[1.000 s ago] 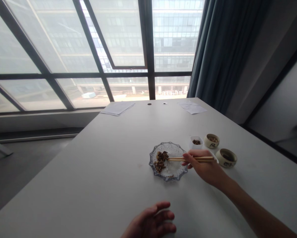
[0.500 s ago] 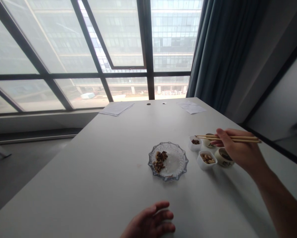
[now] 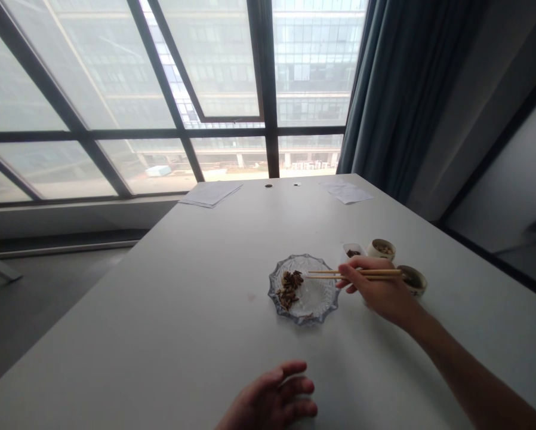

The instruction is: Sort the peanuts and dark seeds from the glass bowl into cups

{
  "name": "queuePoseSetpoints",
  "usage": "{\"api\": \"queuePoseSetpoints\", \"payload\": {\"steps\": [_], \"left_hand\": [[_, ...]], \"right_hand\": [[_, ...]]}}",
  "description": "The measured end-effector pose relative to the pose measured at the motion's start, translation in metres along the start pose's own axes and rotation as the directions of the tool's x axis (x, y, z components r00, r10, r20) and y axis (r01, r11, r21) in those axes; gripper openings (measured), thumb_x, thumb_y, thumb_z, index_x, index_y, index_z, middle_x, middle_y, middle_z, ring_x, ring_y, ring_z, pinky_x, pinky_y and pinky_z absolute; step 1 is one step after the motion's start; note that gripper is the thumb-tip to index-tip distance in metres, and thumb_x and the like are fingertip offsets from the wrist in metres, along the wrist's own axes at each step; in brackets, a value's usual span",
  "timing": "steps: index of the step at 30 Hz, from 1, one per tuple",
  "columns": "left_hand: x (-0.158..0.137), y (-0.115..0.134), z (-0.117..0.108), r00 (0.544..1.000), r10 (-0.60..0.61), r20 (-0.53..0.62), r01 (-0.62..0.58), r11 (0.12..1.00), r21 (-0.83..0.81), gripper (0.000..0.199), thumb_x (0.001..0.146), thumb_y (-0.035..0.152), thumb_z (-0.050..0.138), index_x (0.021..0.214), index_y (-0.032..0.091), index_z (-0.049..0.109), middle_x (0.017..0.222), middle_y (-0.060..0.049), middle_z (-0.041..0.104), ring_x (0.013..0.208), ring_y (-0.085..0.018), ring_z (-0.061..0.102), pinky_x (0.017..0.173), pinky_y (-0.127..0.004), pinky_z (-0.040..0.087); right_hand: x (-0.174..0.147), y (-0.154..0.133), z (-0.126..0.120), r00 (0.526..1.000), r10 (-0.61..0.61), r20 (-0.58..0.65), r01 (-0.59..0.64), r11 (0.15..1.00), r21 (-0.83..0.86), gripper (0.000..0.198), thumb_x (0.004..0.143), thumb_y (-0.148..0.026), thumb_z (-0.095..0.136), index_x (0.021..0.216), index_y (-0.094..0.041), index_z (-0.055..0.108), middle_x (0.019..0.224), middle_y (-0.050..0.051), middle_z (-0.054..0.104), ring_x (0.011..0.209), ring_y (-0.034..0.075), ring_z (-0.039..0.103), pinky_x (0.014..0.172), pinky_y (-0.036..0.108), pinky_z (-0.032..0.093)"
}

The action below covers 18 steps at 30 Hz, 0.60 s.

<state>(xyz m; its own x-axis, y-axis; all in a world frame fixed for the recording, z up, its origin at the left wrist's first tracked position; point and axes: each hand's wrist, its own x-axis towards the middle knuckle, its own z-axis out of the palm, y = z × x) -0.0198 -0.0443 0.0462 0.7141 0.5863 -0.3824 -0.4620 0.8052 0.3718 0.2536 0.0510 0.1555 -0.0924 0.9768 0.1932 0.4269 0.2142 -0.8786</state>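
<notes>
White tabletop (image 3: 169, 310) fills most of the view, wide and bare on its left half, with a sheet of paper (image 3: 211, 193) far back near the window edge. Low at the near edge the left hand (image 3: 270, 401) lies palm down on the table, fingers loosely spread and holding nothing. Past it sits a clear glass dish (image 3: 304, 289) with a scalloped rim, a small heap of dark brown pieces (image 3: 289, 284) on its left side and bare glass on its right. Over that bare part hang the tips of a pair of pale wooden chopsticks (image 3: 353, 274); they lie almost level, long axis running left to right, tips pointing left toward the heap but short of it. The right hand (image 3: 378, 289) pinches them near the middle between thumb and fingers, just right of the dish. Behind and beside this hand stand a small white cup (image 3: 351, 251) and two round bowls (image 3: 381, 248), close together. Right of them the table runs clear to its far edge.
</notes>
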Motion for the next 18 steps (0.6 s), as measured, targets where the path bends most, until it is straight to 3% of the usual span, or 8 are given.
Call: {"api": "queuePoseSetpoints", "payload": {"steps": [8,12,18], "left_hand": [[0.001,0.001,0.002,1.000,-0.003,-0.004,0.003,1.000,0.007,0.032,0.087,0.030,0.058,0.114,0.022,0.072,0.106,-0.002,0.078,0.099,-0.020,0.068,0.085,-0.031,0.039],[0.001,0.001,0.002,1.000,0.000,-0.007,0.000,1.000,0.010,0.031,0.086,0.030,0.060,0.113,0.022,0.073,0.105,-0.002,0.078,0.098,-0.020,0.068,0.086,-0.032,0.039],[0.001,0.002,-0.002,1.000,-0.003,-0.011,0.004,1.000,0.012,0.032,0.086,0.031,0.060,0.113,0.021,0.072,0.105,-0.002,0.078,0.099,-0.020,0.068,0.082,-0.031,0.039]], "right_hand": [[0.005,0.028,0.019,0.998,-0.007,0.055,0.004,0.999,0.047,0.040,0.093,-0.055,0.060,0.083,-0.019,0.074,0.081,0.007,0.079,0.069,0.021,0.075,0.061,0.029,0.061],[0.005,0.026,0.014,1.000,0.025,-0.006,-0.025,0.996,0.088,0.040,0.093,-0.056,0.059,0.085,-0.020,0.076,0.081,0.008,0.079,0.072,0.023,0.076,0.062,0.032,0.062],[0.005,0.023,0.015,1.000,-0.002,-0.007,0.003,0.997,0.075,0.038,0.091,-0.054,0.063,0.082,-0.019,0.074,0.077,0.007,0.078,0.067,0.021,0.074,0.060,0.030,0.060]]}}
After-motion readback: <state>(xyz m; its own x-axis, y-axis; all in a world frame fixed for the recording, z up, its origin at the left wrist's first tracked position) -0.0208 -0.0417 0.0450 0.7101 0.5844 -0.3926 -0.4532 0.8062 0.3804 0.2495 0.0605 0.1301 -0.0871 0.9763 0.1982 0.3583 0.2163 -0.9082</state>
